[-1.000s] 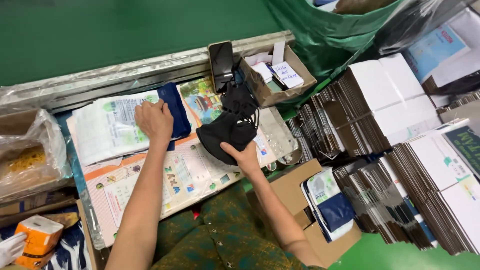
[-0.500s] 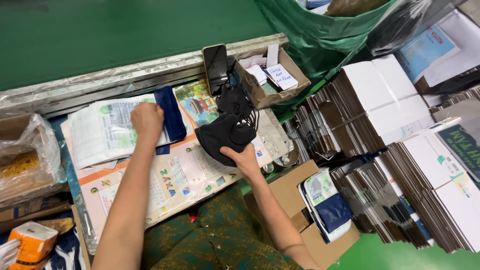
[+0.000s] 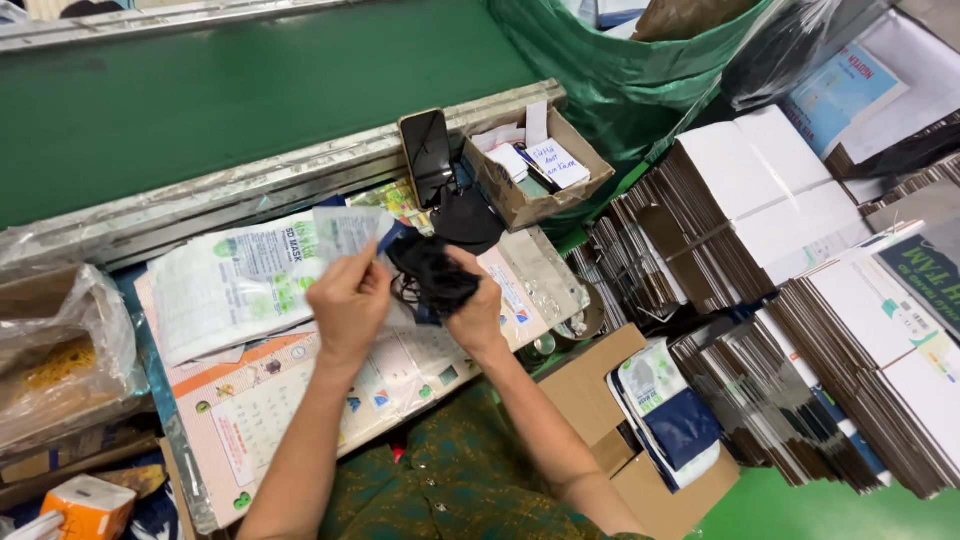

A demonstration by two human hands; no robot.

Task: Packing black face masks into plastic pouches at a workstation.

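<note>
Two hands meet just left of the frame's centre, each closed on something. The left hand (image 3: 350, 300) pinches a clear printed pouch (image 3: 345, 232) by its lower edge, fingers (image 3: 368, 268) narrow on the film, so the pouch stands up above the knuckles. The right hand (image 3: 478, 312) is clenched around a bunch of black masks (image 3: 430, 272), which juts from the fist toward the upper left, nearly touching the pouch; thin ear loops dangle below it.

Judging by this, the step in hand looks like loading the masks into the pouch. The pouch mouth does not show as open, so the next move would seem to call for the left fingers to part the film while the right hand lines the bunch up with the opening and keeps the loops from snagging.

Outward from the hands, a stack of more printed pouches (image 3: 235, 285) lies to the left on the worktop (image 3: 265, 420), over a large printed sheet. Above the masks, a dark phone (image 3: 428, 155) leans against the metal rail (image 3: 250, 185) of a green conveyor belt (image 3: 220, 90), beside a small open cardboard box (image 3: 535, 170) of papers. Right of frame, flattened white cartons (image 3: 770, 190) stand in stacks, and a carton at lower centre holds packed mask pouches (image 3: 665, 410).
</note>
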